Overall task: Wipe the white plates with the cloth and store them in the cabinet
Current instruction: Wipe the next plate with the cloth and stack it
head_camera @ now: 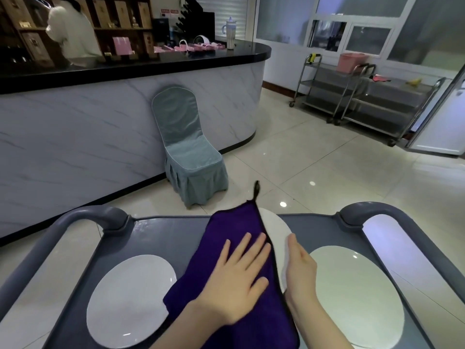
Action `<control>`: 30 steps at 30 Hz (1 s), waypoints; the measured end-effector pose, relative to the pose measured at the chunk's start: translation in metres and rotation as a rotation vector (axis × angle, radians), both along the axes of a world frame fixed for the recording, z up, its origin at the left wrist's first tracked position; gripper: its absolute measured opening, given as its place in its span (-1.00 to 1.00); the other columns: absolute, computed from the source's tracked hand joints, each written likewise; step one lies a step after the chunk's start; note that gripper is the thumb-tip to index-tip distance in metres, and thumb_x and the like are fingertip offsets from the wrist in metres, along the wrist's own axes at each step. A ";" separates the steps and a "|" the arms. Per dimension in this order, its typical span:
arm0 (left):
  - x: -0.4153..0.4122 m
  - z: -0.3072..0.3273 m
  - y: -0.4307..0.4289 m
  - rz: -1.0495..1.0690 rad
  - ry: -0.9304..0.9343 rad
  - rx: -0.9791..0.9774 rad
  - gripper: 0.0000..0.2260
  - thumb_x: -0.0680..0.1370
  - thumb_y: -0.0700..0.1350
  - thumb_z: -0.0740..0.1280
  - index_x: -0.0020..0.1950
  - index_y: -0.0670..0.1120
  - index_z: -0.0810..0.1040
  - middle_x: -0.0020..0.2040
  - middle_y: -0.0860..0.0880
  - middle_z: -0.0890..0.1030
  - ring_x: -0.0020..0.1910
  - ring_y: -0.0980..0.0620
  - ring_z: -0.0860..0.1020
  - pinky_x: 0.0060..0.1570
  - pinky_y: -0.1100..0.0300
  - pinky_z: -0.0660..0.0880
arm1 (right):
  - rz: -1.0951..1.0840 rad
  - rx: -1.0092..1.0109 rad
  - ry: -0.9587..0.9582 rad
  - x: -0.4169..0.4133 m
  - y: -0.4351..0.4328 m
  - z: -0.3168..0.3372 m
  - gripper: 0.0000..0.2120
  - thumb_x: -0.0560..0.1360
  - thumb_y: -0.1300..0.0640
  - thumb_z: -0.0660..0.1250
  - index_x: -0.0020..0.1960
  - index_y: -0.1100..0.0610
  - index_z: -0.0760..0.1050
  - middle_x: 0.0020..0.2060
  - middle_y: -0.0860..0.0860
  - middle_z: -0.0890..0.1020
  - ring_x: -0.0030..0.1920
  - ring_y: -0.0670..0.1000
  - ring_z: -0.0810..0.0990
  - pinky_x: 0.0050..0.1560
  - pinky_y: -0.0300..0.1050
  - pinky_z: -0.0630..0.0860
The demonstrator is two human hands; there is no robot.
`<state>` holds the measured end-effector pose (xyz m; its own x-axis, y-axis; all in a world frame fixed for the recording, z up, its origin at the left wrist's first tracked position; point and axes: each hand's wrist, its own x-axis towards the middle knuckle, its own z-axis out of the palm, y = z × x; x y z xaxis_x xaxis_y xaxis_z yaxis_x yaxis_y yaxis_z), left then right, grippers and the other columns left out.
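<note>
On the grey service cart point(161, 238), the left hand point(239, 280) presses flat, fingers spread, on the purple cloth point(231, 227) covering the middle white plate point(275, 225); the right hand point(299, 268) lies straight-fingered against its rim. The red wall signs point(169, 12) are unreadable.

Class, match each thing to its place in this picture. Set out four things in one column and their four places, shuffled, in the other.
Things:
1. cloth
2. left hand
3. right hand
4. chair

Places:
A. against the counter
B. flat on the cloth
C. draped over the middle plate
D. at the middle plate's bare rim

Pairs: 1-C, 2-B, 3-D, 4-A
</note>
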<state>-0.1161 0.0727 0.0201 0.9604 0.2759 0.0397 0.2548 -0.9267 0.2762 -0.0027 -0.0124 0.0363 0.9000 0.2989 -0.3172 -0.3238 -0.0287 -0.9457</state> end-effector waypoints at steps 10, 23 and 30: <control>0.026 -0.003 0.039 0.078 -0.081 0.126 -0.44 0.65 0.17 -0.07 0.60 0.09 -0.18 0.58 0.16 -0.27 0.55 0.12 -0.32 0.54 -0.05 -0.24 | 0.156 0.032 0.076 -0.023 -0.013 -0.007 -0.66 0.62 0.00 0.27 -0.11 0.19 0.69 -0.18 0.17 0.72 -0.16 0.09 0.65 -0.07 0.00 0.59; 0.005 -0.010 -0.004 -0.148 -0.084 0.055 -0.45 0.65 0.17 -0.01 0.61 0.11 -0.10 0.59 0.22 -0.20 0.56 0.15 -0.25 0.48 0.03 -0.31 | 0.110 0.042 0.032 -0.004 -0.017 -0.004 -0.61 0.63 -0.04 0.26 -0.20 0.23 0.58 -0.27 0.12 0.66 -0.22 0.05 0.60 -0.13 -0.04 0.53; 0.017 -0.002 0.005 0.056 -0.098 0.065 -0.44 0.64 0.17 -0.08 0.60 0.10 -0.17 0.58 0.18 -0.29 0.54 0.14 -0.33 0.51 -0.08 -0.24 | 0.148 -0.032 -0.088 0.000 -0.012 0.000 -0.49 0.62 -0.03 0.24 -0.18 0.45 0.48 -0.32 0.19 0.51 -0.28 0.05 0.45 -0.28 -0.15 0.42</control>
